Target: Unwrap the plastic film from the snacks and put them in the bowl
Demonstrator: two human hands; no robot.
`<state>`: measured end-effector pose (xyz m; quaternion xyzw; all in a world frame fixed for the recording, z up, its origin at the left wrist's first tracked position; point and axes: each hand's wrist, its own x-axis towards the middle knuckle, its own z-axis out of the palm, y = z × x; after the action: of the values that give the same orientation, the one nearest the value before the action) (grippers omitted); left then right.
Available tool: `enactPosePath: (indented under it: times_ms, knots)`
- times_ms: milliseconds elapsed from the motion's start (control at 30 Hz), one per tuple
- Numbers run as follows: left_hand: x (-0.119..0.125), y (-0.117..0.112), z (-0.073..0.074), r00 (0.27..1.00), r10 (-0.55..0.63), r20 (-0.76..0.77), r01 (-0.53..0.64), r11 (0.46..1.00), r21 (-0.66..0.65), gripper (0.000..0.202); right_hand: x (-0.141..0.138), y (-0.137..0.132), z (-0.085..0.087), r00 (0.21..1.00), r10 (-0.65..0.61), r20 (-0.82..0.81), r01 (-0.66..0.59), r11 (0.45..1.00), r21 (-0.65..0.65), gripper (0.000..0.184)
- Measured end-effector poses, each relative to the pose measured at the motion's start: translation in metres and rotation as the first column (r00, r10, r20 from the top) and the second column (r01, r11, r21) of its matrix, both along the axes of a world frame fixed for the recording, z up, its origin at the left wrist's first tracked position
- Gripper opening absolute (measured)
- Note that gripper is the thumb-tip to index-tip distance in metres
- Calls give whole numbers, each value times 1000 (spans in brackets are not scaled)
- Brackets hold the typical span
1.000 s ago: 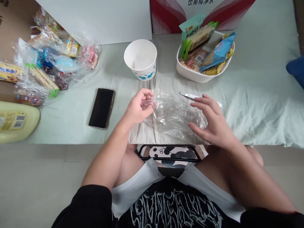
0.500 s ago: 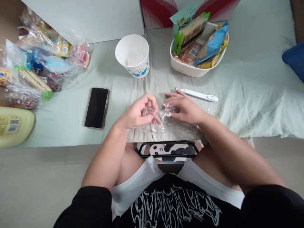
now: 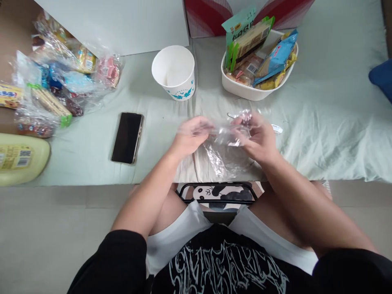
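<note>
Plainly, both hands are on one clear plastic bag (image 3: 228, 149), held just above the near edge of the cloth-covered counter (image 3: 321, 134), right in front of the person. The left hand (image 3: 191, 136) is curled shut on the bag's upper left edge. The right hand (image 3: 260, 136) pinches the upper right part, with film bunched over its fingers. Both are a little blurred, so the exact finger placement is hard to read. The lower part of the bag hangs crumpled between them and touches the cloth.

By the look of it the bag is very light, limp and slippery. It would likely cling to itself and slide out of a loose pinch, and it could tear if pulled hard. The rim looks like the best place to hold it, one hand on each side, rather than the crumpled middle.

Counted: one bag, one white paper cup (image 3: 174, 71) far and to the left, one dark phone (image 3: 127, 138) lying flat to the left, and one white tub (image 3: 245, 92) far right that holds several snack packets. One heap of wrapped snacks (image 3: 55, 90) lies at far left. One slim white tool (image 3: 277, 129) peeks out beyond the right hand.
</note>
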<state>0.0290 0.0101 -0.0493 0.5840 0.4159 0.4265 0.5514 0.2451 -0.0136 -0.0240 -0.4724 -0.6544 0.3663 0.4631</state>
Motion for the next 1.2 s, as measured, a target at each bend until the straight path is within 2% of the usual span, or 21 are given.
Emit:
enactPosePath:
  times_ms: [100, 167, 233, 333, 533, 667, 767, 900, 933, 1033, 1133, 1200]
  knots:
    - [-1, -2, 10, 995, 97, 23, -97, 995, 10, 27, 6, -2, -1, 999, 38, -18, -39, 996, -76, 17]
    - [-4, -4, 18, 995, 76, 66, -77, 997, 18, 28, 8, -4, -1, 999, 13, -32, -17, 988, -155, 18]
    - [-8, -6, 24, 996, 7, 86, -6, 1000, -11, 33, 8, -5, 1, 998, -13, -58, 0, 977, -215, 21]
    - [-11, -7, 24, 991, -81, 104, 92, 990, -103, 33, 7, -6, 3, 992, -16, -126, -18, 963, -267, 26]
    - [-12, -5, 20, 980, 33, 194, -9, 992, -127, 18, 2, -6, -1, 949, -30, -313, -72, 948, -309, 32]
    - [-13, -4, 24, 985, 61, 163, -27, 979, -202, 8, 4, -2, -7, 953, -20, -301, -67, 959, -276, 25]
    - [-15, -2, 25, 987, 82, 139, -55, 981, -184, 12, 9, 1, -9, 971, 11, -240, -86, 949, -304, 17]
    - [-17, 0, 23, 984, 105, 141, -79, 981, -179, 27, 11, 4, -11, 953, 71, -293, -161, 942, -295, 39]
    - [-17, 0, 22, 986, 114, 123, -92, 982, -165, 27, 10, 5, -11, 951, 83, -297, -175, 938, -298, 41]
    - [-17, -2, 19, 990, 125, 66, -116, 985, -125, 18, 8, 6, -14, 963, 58, -264, -146, 934, -325, 32]
    - [-17, -2, 19, 979, 186, 80, -174, 974, -146, 38, 4, 7, -16, 955, 14, -296, -118, 935, -335, 51]
    - [-19, -1, 21, 968, 218, 123, -196, 966, -167, 51, 3, 8, -18, 948, 2, -317, -111, 939, -327, 50]
